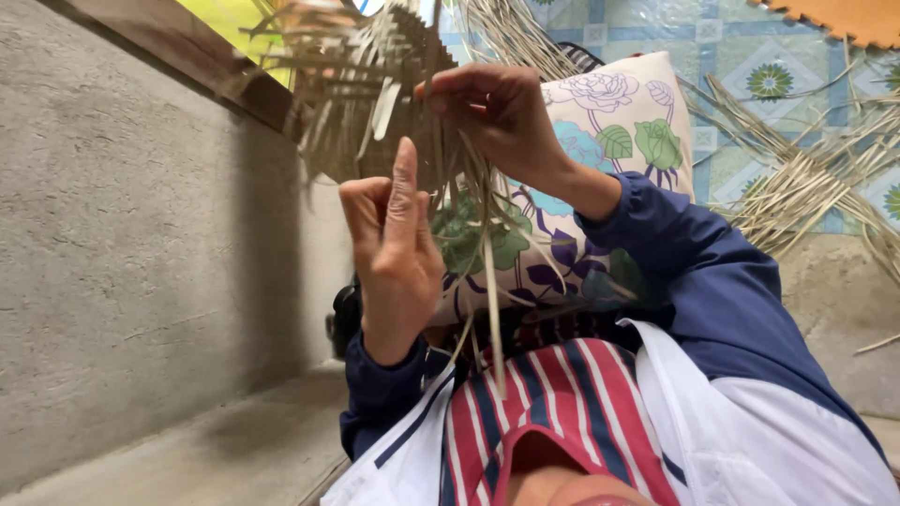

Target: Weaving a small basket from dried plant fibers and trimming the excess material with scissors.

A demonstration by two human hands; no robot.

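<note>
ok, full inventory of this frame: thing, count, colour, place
woven piece: one, tan-brown, part-woven, held up at top centre
loose strips: many, pale straw, spread on the floor at right
long strip: one, pale, hanging down between the hands
cushion: one, cream with blue and purple flowers, behind the hands
floor mat: one, blue tile pattern, top right
orange mat: one, corner only, top right edge
wall: one, grey concrete, left
left hand: index finger raised, beside the strips
right hand: pinching strips at the woven piece
</note>
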